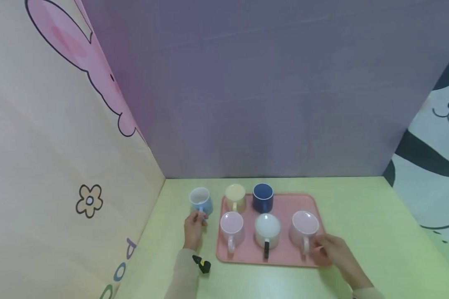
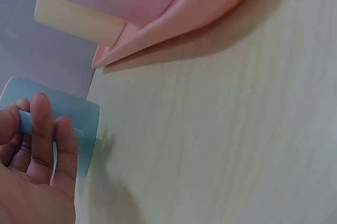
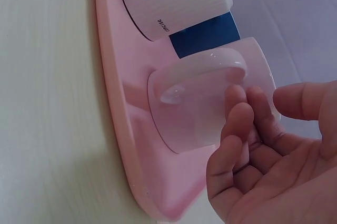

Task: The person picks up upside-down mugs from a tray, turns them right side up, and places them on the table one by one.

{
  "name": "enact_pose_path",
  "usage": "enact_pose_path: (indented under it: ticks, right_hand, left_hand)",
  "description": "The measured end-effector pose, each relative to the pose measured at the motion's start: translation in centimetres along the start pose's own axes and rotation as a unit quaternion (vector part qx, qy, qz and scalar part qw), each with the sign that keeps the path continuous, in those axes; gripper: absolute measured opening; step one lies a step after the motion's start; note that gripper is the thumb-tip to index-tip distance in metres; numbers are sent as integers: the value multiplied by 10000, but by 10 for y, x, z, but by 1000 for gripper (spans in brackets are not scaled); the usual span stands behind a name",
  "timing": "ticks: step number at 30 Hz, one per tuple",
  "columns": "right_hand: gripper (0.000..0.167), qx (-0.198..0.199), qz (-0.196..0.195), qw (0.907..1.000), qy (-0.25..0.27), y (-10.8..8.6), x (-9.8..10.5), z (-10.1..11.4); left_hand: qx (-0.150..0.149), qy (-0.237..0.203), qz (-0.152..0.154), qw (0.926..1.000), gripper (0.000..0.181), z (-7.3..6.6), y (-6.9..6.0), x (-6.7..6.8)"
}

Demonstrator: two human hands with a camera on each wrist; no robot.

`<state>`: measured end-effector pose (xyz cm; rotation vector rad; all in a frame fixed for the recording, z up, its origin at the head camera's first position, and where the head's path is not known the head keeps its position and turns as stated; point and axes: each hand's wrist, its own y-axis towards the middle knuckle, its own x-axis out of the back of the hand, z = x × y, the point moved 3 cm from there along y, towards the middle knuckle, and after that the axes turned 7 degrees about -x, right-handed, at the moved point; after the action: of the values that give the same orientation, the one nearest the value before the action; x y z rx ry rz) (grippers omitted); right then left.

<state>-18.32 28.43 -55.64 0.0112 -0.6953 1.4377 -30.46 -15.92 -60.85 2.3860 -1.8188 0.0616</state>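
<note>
Desk [image 1: 262, 283] below, we seem at the gripping step — left fingers [image 2: 41, 134] pinch the blue mug [image 1: 207, 204] by its handle [image 2: 25, 123]; right fingers [image 3: 239, 121], near a pink mug [image 3: 189, 121], hold nothing. Next probably calls for a level lift.

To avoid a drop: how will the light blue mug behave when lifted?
The light blue mug looks stiff and probably breakable, given its smooth, ceramic-like look. It might swing, since the left hand holds it by its handle.
</note>
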Motion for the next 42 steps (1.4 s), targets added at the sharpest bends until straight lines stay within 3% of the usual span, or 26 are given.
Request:
enact_pose_path:
  ticks: [14, 22, 27, 36, 42]
  right_hand:
    - [34, 0, 238, 9997, 76, -2, -12, 1]
    - [41, -133, 406, 9981, 448, 0, -23, -3]
    - [46, -344, 567, 9939, 883, 2, -31, -5]
    - [46, -269, 603, 9892, 1308, 0, -35, -2]
    - [44, -290, 649, 9879, 1375, 0, -38, -2]
  left_hand:
    - [265, -49, -186, 9995, 21, 0, 0, -6]
    - [227, -163, -168, 9995, 22, -1, 3, -9]
    - [155, 48, -208, 9997, 22, -3, 4, -9]
    - [-46, 126, -328, 9994, 22, -9, 5, -16]
    - [23, 117, -340, 9994, 22, -11, 7, -17]
